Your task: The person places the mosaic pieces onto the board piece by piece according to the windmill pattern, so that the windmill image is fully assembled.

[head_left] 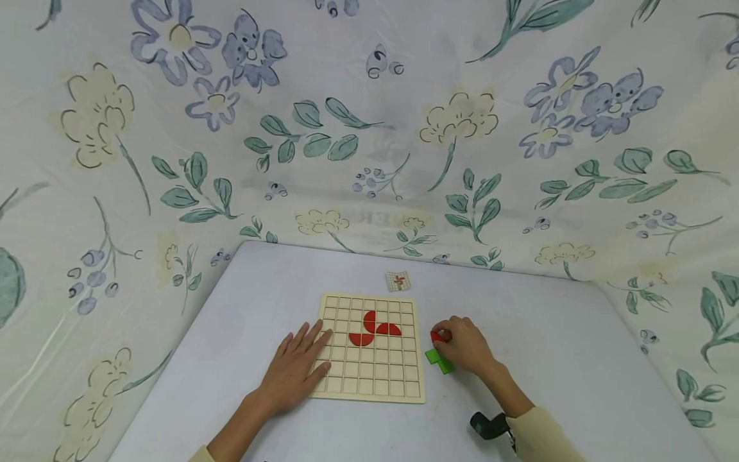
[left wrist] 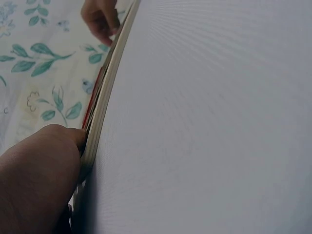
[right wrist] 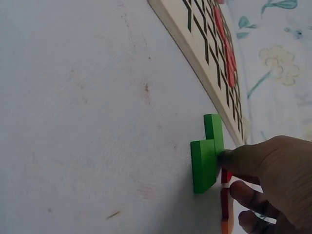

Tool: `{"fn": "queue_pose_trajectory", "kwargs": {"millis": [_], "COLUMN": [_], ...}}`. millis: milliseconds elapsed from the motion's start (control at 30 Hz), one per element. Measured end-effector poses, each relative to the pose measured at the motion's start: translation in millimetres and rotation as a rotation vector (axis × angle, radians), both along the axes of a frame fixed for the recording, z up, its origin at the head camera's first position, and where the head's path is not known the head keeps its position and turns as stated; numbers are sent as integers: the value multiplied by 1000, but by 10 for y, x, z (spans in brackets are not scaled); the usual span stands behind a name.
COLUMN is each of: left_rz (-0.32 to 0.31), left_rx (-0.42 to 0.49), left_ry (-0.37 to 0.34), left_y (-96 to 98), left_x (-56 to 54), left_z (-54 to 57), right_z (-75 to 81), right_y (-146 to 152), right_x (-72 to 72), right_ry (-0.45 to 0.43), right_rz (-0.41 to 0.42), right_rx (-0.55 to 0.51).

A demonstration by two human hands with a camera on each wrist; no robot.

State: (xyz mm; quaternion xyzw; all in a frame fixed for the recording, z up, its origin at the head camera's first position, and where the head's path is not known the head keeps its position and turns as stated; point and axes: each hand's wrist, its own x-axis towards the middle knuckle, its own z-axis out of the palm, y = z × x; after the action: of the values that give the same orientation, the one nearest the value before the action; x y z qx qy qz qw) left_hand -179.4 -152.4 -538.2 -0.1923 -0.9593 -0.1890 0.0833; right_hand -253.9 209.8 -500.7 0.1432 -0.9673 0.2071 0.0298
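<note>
A pale wooden grid board (head_left: 340,369) lies on the table with three red half-round pieces (head_left: 361,339) set in a pinwheel near its middle. My left hand (head_left: 294,372) rests with spread fingers over the board's left edge; in the left wrist view, the thumb side of that hand (left wrist: 44,170) shows beside the board's edge (left wrist: 105,97). Right of the board, my right hand (head_left: 464,343) pinches a red piece (head_left: 437,336) between thumb and fingers. Green blocks (head_left: 443,364) lie just below that hand. The right wrist view has the fingers (right wrist: 243,158) beside the green blocks (right wrist: 204,165).
A small card (head_left: 398,281) with a red pinwheel pattern on a grid lies behind the board. Something orange (right wrist: 224,227) shows low in the right wrist view. A dark object (head_left: 487,426) is by the right sleeve. Floral cloth (head_left: 369,141) hangs behind the white table (head_left: 519,321).
</note>
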Motion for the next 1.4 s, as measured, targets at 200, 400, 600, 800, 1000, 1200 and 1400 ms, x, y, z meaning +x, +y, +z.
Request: {"fn": "queue_pose_trajectory", "kwargs": {"millis": [200,400,600,800,1000,1200,1400], "left_rz": [-2,-15,-14,-10,-7,-7,-8], "left_rx": [-7,-4,-10,-11,-19,-17,-18], "left_ry": [-6,-20,-23,-20,-27,-22,-20], "left_y": [-8,1,7,5,5,13,6], "left_x": [3,18,27,23,15,7,11], "left_z": [-3,22,49,45,37,40,45], "right_z": [20,95,114,69,49,11,-45], "right_y": [-23,-113,-255,-431,-635,-772,-873], "right_x": [-11,55,66,46,18,-9,-16], "right_ry": [-25,-62,-52,-54,-76,-86,-56], "right_rz": [-3,-22,-4,73,144,190,181], "right_rx": [-42,-139,-223,-328,-377,-391,-366]}}
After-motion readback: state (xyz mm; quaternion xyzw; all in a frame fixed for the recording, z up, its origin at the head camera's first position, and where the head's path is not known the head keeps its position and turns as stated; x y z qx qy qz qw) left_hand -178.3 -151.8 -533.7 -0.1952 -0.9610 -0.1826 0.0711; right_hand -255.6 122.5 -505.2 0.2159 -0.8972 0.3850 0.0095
